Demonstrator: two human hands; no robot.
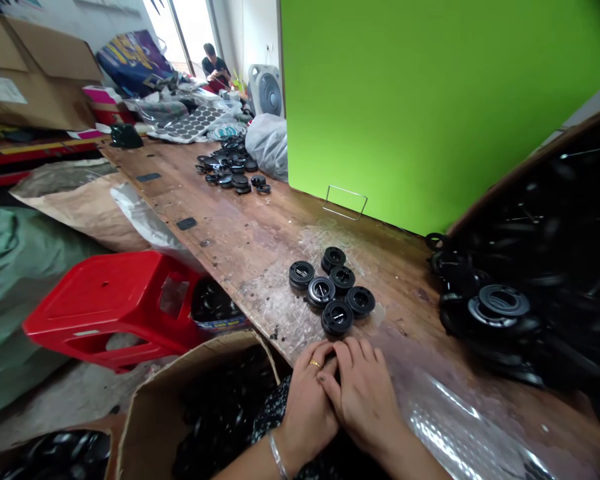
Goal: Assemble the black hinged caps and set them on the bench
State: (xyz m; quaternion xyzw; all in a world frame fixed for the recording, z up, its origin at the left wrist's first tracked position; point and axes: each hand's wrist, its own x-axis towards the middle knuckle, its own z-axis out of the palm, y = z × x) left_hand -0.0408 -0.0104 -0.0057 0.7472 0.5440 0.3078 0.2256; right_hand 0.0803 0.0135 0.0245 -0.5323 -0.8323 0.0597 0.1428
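Note:
My left hand (pixel 307 400) and my right hand (pixel 365 393) rest together at the near edge of the wooden table (pixel 260 227), fingers curled and pressed against each other. The right hand lies partly over the left. Whatever they hold is hidden under the fingers. A ring sits on a left finger and a bracelet on the left wrist. Just beyond the fingertips lies a cluster of several round black plastic parts (pixel 333 290) on a patch of clear tape.
A heap of black parts (pixel 500 313) spills from the right. A green board (pixel 430 100) stands behind. An open cardboard box (pixel 205 407) of black parts sits below the table edge, beside a red stool (pixel 110 307). More parts (pixel 233 170) and another person (pixel 215 63) are far back.

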